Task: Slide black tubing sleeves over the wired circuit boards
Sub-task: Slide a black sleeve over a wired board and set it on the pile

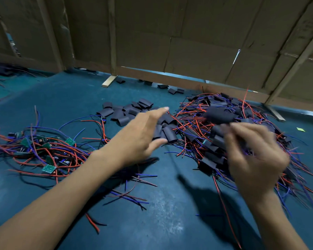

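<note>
Done pile: A big heap of boards already inside black sleeves (222,116) lay on the right, with red and blue wires sticking out all around.
Left to do: A smaller tangle of bare green boards (48,168) sat on the left side of the blue table (161,213). I think a good part of the job was done, but these still needed sleeves.
Empty sleeves: A bunch of loose black tubes (126,112) lay in the middle, between the two piles. A few more tubes (171,91) lay far back by the wall.
Left hand: The left hand (141,136) was over the near edge of the loose tubes, fingers straight and spread, holding nothing.
Right hand: The right hand (254,156) was over the done pile. It was blurry. Its fingers were curled, but I could not tell if they held a sleeved board or nothing.
Open room: The front middle of the table was mostly bare, with only a few stray wires (132,193).
Edges: A cardboard wall (188,42) stood close behind the piles, and a wooden strip (109,81) poked out under it. Wires could snag a hand on both sides.
</note>
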`<action>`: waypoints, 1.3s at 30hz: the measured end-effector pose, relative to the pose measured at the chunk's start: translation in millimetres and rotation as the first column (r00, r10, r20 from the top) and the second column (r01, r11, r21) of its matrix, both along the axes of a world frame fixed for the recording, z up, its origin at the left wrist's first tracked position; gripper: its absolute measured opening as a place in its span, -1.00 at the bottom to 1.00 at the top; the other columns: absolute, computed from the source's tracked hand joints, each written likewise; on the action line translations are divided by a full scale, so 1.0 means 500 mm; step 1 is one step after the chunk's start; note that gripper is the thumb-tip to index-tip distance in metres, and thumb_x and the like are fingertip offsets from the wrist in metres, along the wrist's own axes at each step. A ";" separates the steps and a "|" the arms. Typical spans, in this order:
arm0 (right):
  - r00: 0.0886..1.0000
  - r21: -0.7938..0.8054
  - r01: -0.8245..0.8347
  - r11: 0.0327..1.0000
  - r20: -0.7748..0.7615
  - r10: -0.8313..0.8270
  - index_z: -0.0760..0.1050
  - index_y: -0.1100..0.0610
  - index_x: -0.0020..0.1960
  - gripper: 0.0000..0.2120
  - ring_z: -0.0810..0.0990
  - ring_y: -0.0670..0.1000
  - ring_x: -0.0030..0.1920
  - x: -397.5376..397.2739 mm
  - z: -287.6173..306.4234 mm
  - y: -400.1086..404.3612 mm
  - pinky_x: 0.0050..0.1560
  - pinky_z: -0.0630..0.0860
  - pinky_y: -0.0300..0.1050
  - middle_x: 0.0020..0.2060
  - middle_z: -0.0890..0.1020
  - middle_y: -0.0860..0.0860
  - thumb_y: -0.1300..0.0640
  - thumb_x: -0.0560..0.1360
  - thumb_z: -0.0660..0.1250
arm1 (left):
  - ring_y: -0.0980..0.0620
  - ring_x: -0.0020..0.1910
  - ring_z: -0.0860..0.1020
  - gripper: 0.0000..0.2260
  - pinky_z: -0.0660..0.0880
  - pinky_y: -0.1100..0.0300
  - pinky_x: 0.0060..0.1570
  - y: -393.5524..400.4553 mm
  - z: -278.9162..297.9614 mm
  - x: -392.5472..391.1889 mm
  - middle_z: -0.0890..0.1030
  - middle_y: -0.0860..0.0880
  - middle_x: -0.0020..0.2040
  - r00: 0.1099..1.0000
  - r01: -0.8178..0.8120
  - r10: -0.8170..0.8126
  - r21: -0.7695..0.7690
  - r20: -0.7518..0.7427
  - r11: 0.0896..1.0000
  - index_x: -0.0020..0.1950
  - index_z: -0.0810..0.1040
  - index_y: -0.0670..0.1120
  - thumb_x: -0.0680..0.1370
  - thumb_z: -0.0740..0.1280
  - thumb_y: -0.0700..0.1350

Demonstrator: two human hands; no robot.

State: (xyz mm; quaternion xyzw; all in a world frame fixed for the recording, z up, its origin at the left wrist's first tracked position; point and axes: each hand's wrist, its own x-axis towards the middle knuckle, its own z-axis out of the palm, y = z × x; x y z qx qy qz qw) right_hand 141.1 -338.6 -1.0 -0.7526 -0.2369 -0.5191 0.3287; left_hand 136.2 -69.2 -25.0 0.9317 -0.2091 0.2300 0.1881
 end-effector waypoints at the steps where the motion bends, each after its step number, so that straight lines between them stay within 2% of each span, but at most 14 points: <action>1: 0.995 0.032 0.102 0.994 0.018 -0.103 0.70 0.23 0.00 -0.82 0.65 0.13 -0.12 0.010 0.005 -0.018 -0.01 0.51 0.07 -0.09 0.69 0.09 0.11 0.58 0.45 | -0.16 0.41 0.34 -0.32 0.33 -0.07 0.38 0.015 -0.007 0.007 0.34 -0.12 0.49 0.988 -0.134 0.140 0.092 -0.065 0.987 0.61 0.05 -0.06 0.61 0.31 0.11; 4: 0.926 -0.005 0.331 0.944 -0.189 -0.326 0.69 0.19 0.06 -0.80 0.61 0.23 0.06 0.039 0.011 -0.061 0.11 0.40 0.14 0.04 0.69 0.15 0.06 0.58 0.42 | -0.18 0.44 0.28 -0.47 0.31 -0.10 0.37 0.037 -0.024 0.017 0.35 -0.11 0.48 0.843 -0.364 0.447 0.294 -0.301 0.884 0.57 0.20 -0.03 0.65 0.18 0.15; 8: 0.713 -0.061 0.430 0.901 -0.589 -0.380 0.67 0.12 0.14 -0.76 0.42 0.27 0.34 0.058 0.005 -0.075 0.31 0.26 0.23 0.30 0.56 0.09 0.04 0.53 0.43 | -0.18 0.23 0.42 -0.75 0.40 -0.04 0.21 0.047 -0.022 0.027 0.54 -0.11 0.19 0.859 -0.349 0.426 0.284 -0.283 0.893 0.28 0.47 -0.03 0.65 0.24 0.03; 12: 0.738 0.120 0.447 0.886 -0.610 -0.290 0.52 0.09 0.22 -0.64 0.34 0.23 0.40 0.047 0.010 -0.056 0.39 0.22 0.22 0.35 0.44 0.14 0.05 0.46 0.46 | -0.17 0.19 0.48 -0.77 0.34 0.08 0.12 0.050 -0.016 0.028 0.59 -0.13 0.10 0.882 -0.318 0.355 0.164 -0.310 0.934 0.24 0.51 -0.10 0.62 0.34 -0.07; 14: 0.812 0.215 0.430 0.877 -0.518 -0.271 0.39 0.17 0.30 -0.49 0.30 0.22 0.44 0.028 0.015 -0.032 0.39 0.19 0.08 0.37 0.36 0.21 0.09 0.43 0.50 | -0.17 0.20 0.49 -0.71 0.42 0.03 0.10 0.055 -0.013 0.024 0.62 -0.12 0.11 0.883 -0.324 0.346 0.120 -0.319 0.938 0.31 0.47 -0.08 0.60 0.35 -0.08; 16: 0.931 0.204 0.292 0.934 -0.284 -0.229 0.35 0.29 0.32 -0.47 0.33 0.23 0.42 0.003 0.011 0.002 0.42 0.23 0.06 0.35 0.37 0.26 0.17 0.46 0.48 | -0.18 0.18 0.52 -0.66 0.47 -0.01 0.06 0.061 -0.006 0.020 0.64 -0.10 0.10 0.901 -0.320 0.326 0.069 -0.285 0.945 0.37 0.41 -0.04 0.60 0.34 -0.11; 18: 0.986 0.081 -0.042 0.996 -0.159 0.054 0.40 0.34 0.31 -0.58 0.46 0.19 0.31 -0.025 -0.007 0.052 0.33 0.40 0.19 0.27 0.47 0.19 0.20 0.53 0.42 | -0.20 0.16 0.55 -0.63 0.50 -0.06 0.05 0.061 0.004 0.015 0.65 -0.11 0.11 0.930 -0.314 0.304 -0.016 -0.207 0.949 0.38 0.40 -0.01 0.59 0.36 -0.14; 20: 0.889 -0.124 -0.357 0.926 -0.348 0.296 0.37 0.24 0.42 -0.53 0.49 0.09 0.32 -0.058 -0.033 0.115 0.34 0.42 0.12 0.33 0.50 0.07 0.08 0.59 0.33 | -0.20 0.15 0.58 -0.59 0.52 -0.10 0.07 0.061 0.016 0.012 0.66 -0.12 0.11 0.949 -0.308 0.296 -0.108 -0.112 0.945 0.38 0.42 -0.01 0.56 0.41 -0.15; 22: 0.745 -0.330 -0.513 0.792 -0.630 0.220 0.12 0.08 0.61 -0.35 0.35 0.05 0.45 -0.074 -0.068 0.162 0.42 0.26 0.01 0.51 0.34 0.00 -0.12 0.62 0.23 | -0.19 0.11 0.60 -0.55 0.53 -0.11 0.06 0.062 0.023 0.009 0.66 -0.10 0.08 0.952 -0.304 0.303 -0.177 -0.034 0.936 0.39 0.43 -0.01 0.53 0.45 -0.16; 24: 0.715 -0.519 -0.540 0.663 -0.698 0.036 -0.05 -0.03 0.65 -0.33 0.24 0.06 0.46 -0.067 -0.109 0.176 0.36 0.17 0.01 0.56 0.23 -0.07 -0.21 0.65 0.11 | -0.19 0.09 0.61 -0.53 0.54 -0.12 0.04 0.067 0.025 0.006 0.66 -0.09 0.06 0.949 -0.306 0.314 -0.218 0.001 0.927 0.40 0.43 0.00 0.53 0.46 -0.16; 26: 0.759 -0.600 -0.499 0.625 -0.651 -0.019 0.07 -0.04 0.63 -0.39 0.29 0.07 0.37 -0.052 -0.122 0.173 0.29 0.21 0.03 0.49 0.33 -0.09 -0.24 0.66 0.03 | -0.16 0.10 0.60 -0.53 0.54 -0.12 0.08 0.070 0.026 0.006 0.65 -0.10 0.08 0.955 -0.291 0.294 -0.240 -0.024 0.926 0.41 0.43 -0.01 0.53 0.47 -0.16; 29: 0.735 -0.520 -0.490 0.700 -0.678 0.012 0.27 -0.06 0.56 -0.48 0.36 0.08 0.18 -0.036 -0.116 0.180 0.18 0.26 0.06 0.30 0.47 -0.09 -0.21 0.66 0.01 | -0.13 0.12 0.58 -0.50 0.52 -0.10 0.12 0.073 0.026 0.007 0.63 -0.10 0.10 0.957 -0.286 0.288 -0.238 -0.027 0.928 0.43 0.41 -0.01 0.53 0.47 -0.15; 36: 0.650 -0.462 -0.571 0.678 -0.759 0.030 0.58 0.02 0.06 -0.85 0.49 0.10 0.07 -0.022 -0.076 0.207 0.06 0.30 -0.01 -0.01 0.57 -0.01 -0.03 0.61 0.31 | -0.14 0.10 0.58 -0.46 0.51 -0.10 0.10 0.077 0.032 0.004 0.62 -0.08 0.11 0.950 -0.301 0.312 -0.237 0.007 0.924 0.47 0.38 -0.01 0.53 0.47 -0.15; 39: 0.675 -0.520 -0.521 0.677 -0.737 -0.046 0.63 0.05 -0.02 -0.84 0.60 0.14 0.02 0.015 -0.031 0.215 0.06 0.43 -0.03 -0.10 0.67 0.01 -0.01 0.55 0.33 | -0.16 0.08 0.58 -0.45 0.51 -0.12 0.09 0.079 0.034 0.003 0.62 -0.07 0.11 0.944 -0.316 0.331 -0.236 0.023 0.919 0.48 0.37 -0.02 0.54 0.47 -0.15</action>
